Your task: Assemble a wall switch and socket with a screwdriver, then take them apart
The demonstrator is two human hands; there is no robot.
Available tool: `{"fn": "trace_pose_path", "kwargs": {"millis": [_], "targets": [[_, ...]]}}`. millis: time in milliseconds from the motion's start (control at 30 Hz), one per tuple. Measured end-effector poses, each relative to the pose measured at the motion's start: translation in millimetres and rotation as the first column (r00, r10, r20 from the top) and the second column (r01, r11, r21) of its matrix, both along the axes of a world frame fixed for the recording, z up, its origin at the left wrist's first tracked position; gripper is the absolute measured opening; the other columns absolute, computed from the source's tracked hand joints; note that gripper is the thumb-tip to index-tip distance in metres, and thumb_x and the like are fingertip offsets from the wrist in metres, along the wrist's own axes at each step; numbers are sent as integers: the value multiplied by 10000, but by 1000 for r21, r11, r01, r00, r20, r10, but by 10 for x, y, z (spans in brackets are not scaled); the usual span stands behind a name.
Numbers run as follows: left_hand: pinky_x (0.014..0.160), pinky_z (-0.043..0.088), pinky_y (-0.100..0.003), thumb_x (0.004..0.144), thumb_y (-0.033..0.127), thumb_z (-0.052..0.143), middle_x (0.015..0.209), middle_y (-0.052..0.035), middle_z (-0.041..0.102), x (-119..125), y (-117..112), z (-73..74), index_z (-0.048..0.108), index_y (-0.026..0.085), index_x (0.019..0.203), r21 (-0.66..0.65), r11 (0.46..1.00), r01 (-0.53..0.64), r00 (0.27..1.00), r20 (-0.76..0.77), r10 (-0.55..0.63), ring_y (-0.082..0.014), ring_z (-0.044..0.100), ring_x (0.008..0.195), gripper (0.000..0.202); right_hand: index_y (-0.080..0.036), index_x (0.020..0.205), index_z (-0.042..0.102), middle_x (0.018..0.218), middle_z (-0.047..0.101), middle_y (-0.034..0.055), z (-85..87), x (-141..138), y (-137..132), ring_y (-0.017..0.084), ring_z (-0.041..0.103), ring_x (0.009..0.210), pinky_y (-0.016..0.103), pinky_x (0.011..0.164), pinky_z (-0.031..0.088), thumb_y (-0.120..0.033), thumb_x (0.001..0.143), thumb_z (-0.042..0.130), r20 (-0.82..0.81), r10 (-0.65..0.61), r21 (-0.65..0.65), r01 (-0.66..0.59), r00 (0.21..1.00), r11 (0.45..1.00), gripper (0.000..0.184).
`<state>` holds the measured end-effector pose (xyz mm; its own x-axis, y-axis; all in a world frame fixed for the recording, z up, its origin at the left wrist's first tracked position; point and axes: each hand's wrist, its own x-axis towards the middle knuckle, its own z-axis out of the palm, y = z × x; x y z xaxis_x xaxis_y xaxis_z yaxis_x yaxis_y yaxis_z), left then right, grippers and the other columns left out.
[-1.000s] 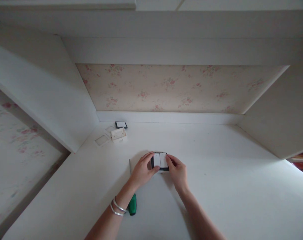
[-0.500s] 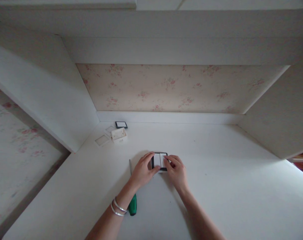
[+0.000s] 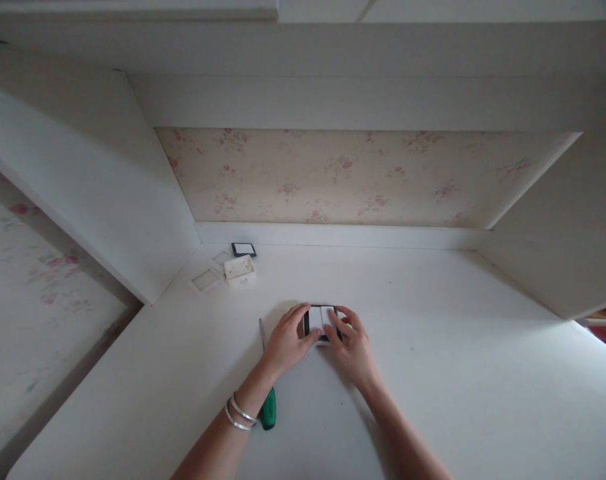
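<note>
Holding black-framed panel [image 3: 315, 320], white desktop [image 3: 457, 333], floral wallpaper [image 3: 313, 175] behind

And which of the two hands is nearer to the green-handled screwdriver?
The left hand: it is just right of the screwdriver's shaft, and its wrist crosses over the tool. The right hand is farther right, touching the black-framed white panel.

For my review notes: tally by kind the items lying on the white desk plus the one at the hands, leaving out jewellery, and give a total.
Black-framed white panel: 1
Green-handled screwdriver: 1
Open white box: 1
Small dark-edged white piece: 1
Thin pale rectangles: 2
Total: 6
</note>
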<state>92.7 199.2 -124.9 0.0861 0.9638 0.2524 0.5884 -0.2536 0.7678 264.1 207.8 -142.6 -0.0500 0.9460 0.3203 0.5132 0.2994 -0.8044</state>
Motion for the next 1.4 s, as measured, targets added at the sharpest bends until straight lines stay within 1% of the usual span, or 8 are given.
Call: {"fn": "trace_pose_path", "kwargs": {"millis": [100,233,367,567,733,933,1167,1400], "targets": [[1089,350,-388,810,346,629,1336,-62,497,-2,0,-1,478,229,1287,3,1000,1,1000,-4,-1,-217,441,1255,514,-250,1159,651,1332,489,70,11,7,-7,232,543,1006,407,900,464,-410,859,526,43,9,7,-9,999,1000,362],[1095,338,-390,825,342,613,1338,-71,491,-4,1,3,473,225,1290,9,1000,19,1000,-9,-19,-216,436,1257,499,-249,1178,637,1333,513,50,49,24,4,250,495,1145,432,987,401,-398,865,530,69,40,30,-42,997,999,363],[1091,342,-390,836,361,600,1334,-74,493,-7,3,-6,474,218,1285,13,1000,20,1000,-6,-19,-213,441,1251,488,-221,1128,657,1243,587,74,92,39,27,255,509,1137,449,960,422,-385,859,548,52,60,46,-62,997,997,334],[1083,355,-394,824,341,618,1319,-64,506,-9,11,-41,477,225,1276,33,999,15,1000,-4,-15,-209,455,1237,486,-212,1148,639,1261,569,90,68,53,40,260,495,1154,452,934,442,-409,859,547,66,86,65,-91,994,994,362],[1083,357,-393,823,349,618,1321,-60,504,-5,10,-35,474,231,1279,29,999,14,1000,-1,-14,-209,454,1238,492,-217,1151,643,1252,576,83,62,55,37,256,498,1153,451,973,416,-413,854,560,68,74,73,-79,995,994,366],[1079,359,-400,826,366,611,1316,-69,506,-9,3,-13,483,231,1275,19,1000,12,1000,6,-12,-219,456,1238,486,-214,1166,638,1266,565,67,30,68,58,241,489,1162,416,995,405,-412,848,579,52,82,27,-83,995,996,379],[1078,359,-386,827,373,613,1317,-62,507,-12,4,-20,480,233,1275,24,1000,15,1000,-9,-15,-210,455,1236,488,-232,1166,640,1274,557,67,-3,68,68,246,486,1172,416,998,404,-415,831,601,12,84,10,-84,996,996,385],[1080,357,-393,824,351,616,1316,-65,508,-17,13,-39,478,232,1276,40,999,21,1000,-8,-21,-209,454,1238,486,-230,1177,635,1295,540,66,-19,77,70,242,496,1155,415,991,412,-423,832,596,20,86,0,-86,996,996,397]]}}
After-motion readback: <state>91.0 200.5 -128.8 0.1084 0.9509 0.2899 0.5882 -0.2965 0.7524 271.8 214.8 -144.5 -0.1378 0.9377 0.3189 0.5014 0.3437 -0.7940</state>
